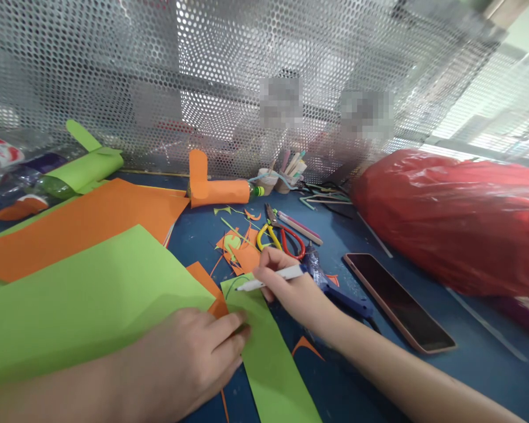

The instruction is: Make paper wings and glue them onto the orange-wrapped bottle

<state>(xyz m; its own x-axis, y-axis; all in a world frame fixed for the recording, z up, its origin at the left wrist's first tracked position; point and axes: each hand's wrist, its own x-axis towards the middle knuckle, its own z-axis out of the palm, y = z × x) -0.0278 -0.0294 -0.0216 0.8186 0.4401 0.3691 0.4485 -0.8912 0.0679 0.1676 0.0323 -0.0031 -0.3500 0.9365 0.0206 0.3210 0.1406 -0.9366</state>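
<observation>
My right hand (286,282) pinches a white marker (271,278) with a dark blue end. The marker's tip rests on a light green paper strip (264,346), at a curved dark line near the strip's far end. My left hand (203,346) lies on the same strip, its fingers slightly bent and pressing on it from the left. Under and beside my left forearm is a large light green sheet (97,288). Orange paper scraps (247,258) lie just beyond the strip. A blue glue gun (346,302) is partly hidden behind my right hand.
Red-and-yellow-handled pliers (271,226) and pens (300,226) lie ahead. An orange-wrapped bottle (224,192) lies by the perforated metal screen (150,76), near cups (268,182). At right are a phone (397,299) and a red plastic bag (454,217); at left, a green-wrapped bottle (86,170) and orange sheet (101,217).
</observation>
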